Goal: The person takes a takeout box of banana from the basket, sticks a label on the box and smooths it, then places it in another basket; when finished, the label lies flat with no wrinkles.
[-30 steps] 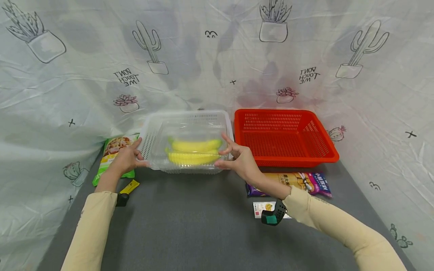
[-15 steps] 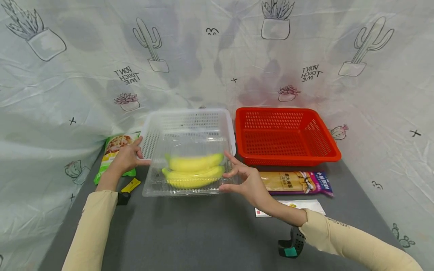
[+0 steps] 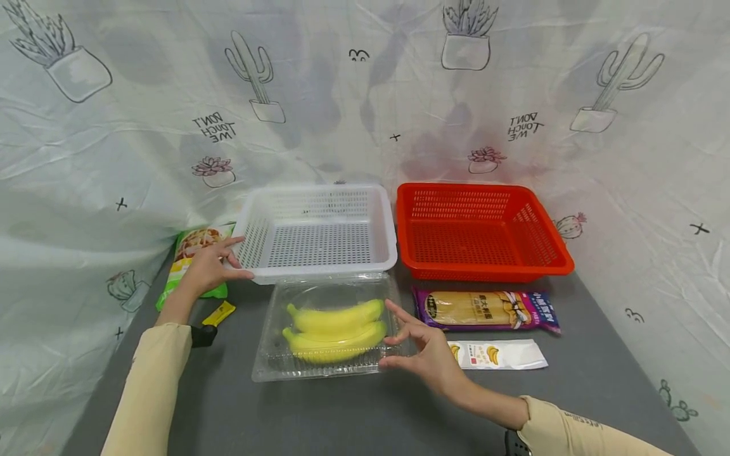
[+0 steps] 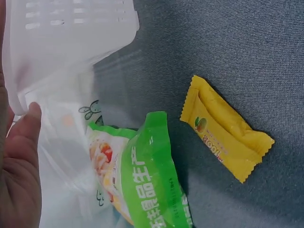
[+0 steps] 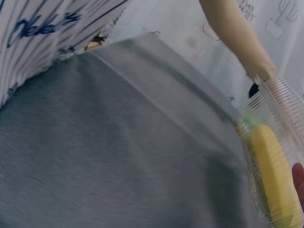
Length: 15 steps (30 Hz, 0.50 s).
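Observation:
My right hand [image 3: 430,361] grips the right edge of a clear plastic clamshell box [image 3: 268,367], lid closed, with yellow toy-like bananas [image 3: 339,326] inside. The box is in front of the white perforated basket [image 3: 319,272]; whether it touches the table is hard to tell. In the right wrist view, the box [image 5: 289,107] and a banana [image 5: 273,168] show at the right edge. My left hand [image 3: 208,266] holds the front left corner of the white basket by its rim. Below that hand lie a green snack bag [image 4: 152,175] and a small yellow wrapped candy [image 4: 225,133].
A red perforated basket [image 3: 485,272] stands right of the white one. In front of it lie a purple-ended pack of spaghetti [image 3: 485,310] and a flat white packet with banana pictures [image 3: 507,354]. A printed white curtain [image 3: 319,95] hangs behind the grey table [image 3: 319,418].
My right hand has carried the clear box of bananas out of the white basket, toward the table's front. The left hand has stayed at the basket's corner.

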Each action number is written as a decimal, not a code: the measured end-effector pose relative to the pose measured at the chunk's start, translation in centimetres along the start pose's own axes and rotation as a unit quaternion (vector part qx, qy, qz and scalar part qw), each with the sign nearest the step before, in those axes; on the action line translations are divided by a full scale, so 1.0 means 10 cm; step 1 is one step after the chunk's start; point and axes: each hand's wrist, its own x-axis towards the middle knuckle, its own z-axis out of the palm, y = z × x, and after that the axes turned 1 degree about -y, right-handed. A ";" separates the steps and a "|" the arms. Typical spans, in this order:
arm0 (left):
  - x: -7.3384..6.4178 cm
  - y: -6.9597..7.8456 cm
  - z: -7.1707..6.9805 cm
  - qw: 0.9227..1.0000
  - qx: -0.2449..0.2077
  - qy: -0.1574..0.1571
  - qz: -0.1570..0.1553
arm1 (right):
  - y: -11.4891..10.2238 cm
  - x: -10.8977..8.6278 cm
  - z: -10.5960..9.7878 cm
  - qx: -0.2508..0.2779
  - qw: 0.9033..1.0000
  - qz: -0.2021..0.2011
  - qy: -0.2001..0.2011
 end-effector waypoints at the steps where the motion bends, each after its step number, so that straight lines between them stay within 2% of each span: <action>1: 0.00 0.00 -0.01 1.000 0.002 0.002 0.006 | 0.04 -0.03 0.01 -0.002 1.000 0.002 0.000; 4: -0.01 0.00 -0.05 1.000 0.013 0.005 0.025 | 0.15 -0.11 0.03 -0.012 1.000 0.012 0.003; 7: -0.01 0.00 -0.08 0.999 0.011 0.000 0.031 | 0.24 -0.15 0.04 -0.020 1.000 0.016 0.011; 15: -0.06 -0.05 -0.07 1.000 -0.019 -0.009 0.007 | 0.49 -0.19 0.13 0.002 1.000 -0.027 0.017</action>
